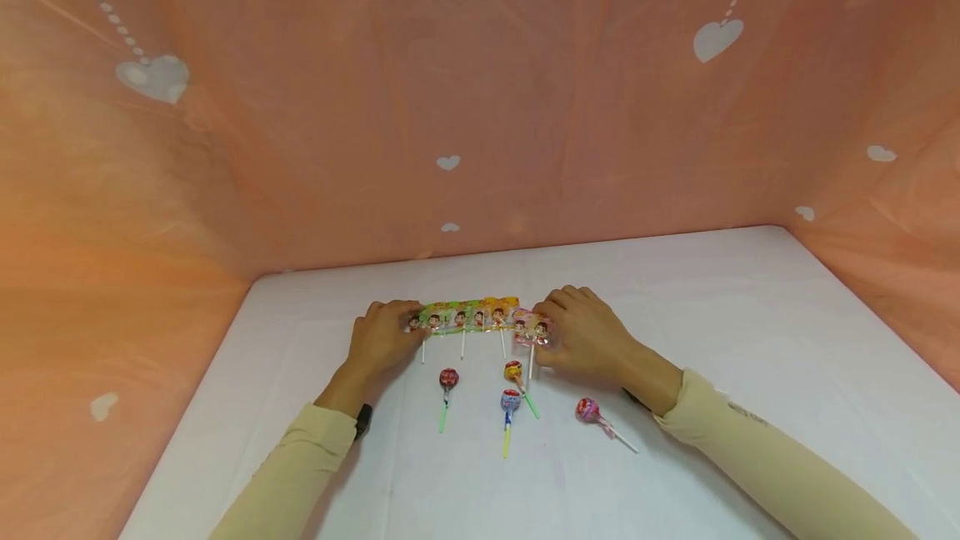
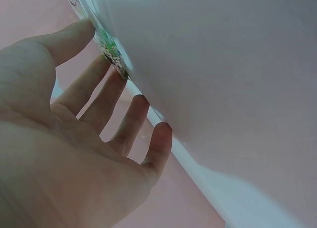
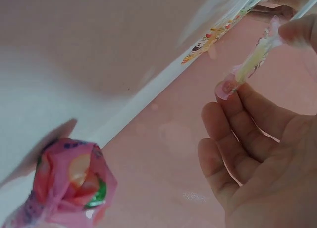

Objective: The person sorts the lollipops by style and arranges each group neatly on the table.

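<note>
My right hand (image 1: 588, 336) pinches a flat lollipop in a pink wrapper (image 3: 252, 62) between thumb and fingertips, held above the white table with its stick pointing toward me. To its left lies a row of flat wrapped lollipops, with an orange-wrapped lollipop (image 1: 498, 313) at the right end beside a green-wrapped lollipop (image 1: 463, 317). At the row's left end, my left hand (image 1: 386, 336) has its thumb at the near edge and fingers at the far edge of another green-wrapped lollipop (image 2: 110, 49), holding it on the table.
Several round lollipops lie nearer me: a dark red lollipop (image 1: 448, 378), a yellow-and-red lollipop (image 1: 513, 371), a blue lollipop (image 1: 511, 400) and a pink lollipop (image 1: 587, 411) by the right wrist. Orange cloth (image 1: 480, 107) with white hearts hangs around the table (image 1: 720, 290).
</note>
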A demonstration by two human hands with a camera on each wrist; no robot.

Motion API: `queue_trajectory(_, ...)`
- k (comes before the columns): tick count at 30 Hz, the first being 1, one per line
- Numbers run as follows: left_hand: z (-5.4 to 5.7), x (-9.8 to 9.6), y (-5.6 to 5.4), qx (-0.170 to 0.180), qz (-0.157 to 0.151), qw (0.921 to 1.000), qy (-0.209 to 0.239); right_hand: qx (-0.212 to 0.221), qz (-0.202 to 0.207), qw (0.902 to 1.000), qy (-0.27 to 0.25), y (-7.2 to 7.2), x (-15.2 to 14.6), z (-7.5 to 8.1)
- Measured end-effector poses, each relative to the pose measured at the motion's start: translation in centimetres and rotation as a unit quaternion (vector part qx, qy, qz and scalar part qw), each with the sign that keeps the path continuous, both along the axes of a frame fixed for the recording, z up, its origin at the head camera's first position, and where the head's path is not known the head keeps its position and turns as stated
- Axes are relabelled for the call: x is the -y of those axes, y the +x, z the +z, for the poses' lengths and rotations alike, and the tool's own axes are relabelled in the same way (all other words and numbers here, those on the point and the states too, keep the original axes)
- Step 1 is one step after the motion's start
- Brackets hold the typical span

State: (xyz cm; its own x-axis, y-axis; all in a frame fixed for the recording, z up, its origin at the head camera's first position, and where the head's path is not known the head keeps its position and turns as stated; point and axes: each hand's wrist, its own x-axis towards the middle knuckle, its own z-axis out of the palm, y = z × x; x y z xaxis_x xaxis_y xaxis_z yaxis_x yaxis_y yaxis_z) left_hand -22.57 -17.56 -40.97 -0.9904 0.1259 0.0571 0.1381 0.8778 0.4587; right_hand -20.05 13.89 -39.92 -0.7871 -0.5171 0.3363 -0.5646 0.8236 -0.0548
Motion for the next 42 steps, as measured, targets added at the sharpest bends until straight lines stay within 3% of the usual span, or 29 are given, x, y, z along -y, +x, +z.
queue_trajectory(16, 0.0, 0.1, 0.2, -0.003, 0.000, 1.0000, 0.007, -0.011, 0.004, 0.9996, 0.026, -1.8, 0.5, 0.1)
queue_trajectory(42, -0.1, -0.1, 0.1, -0.022, 0.000, 0.9998, 0.004, 0.033, -0.026, 0.9982, 0.042, -3.7, -2.1, 0.3)
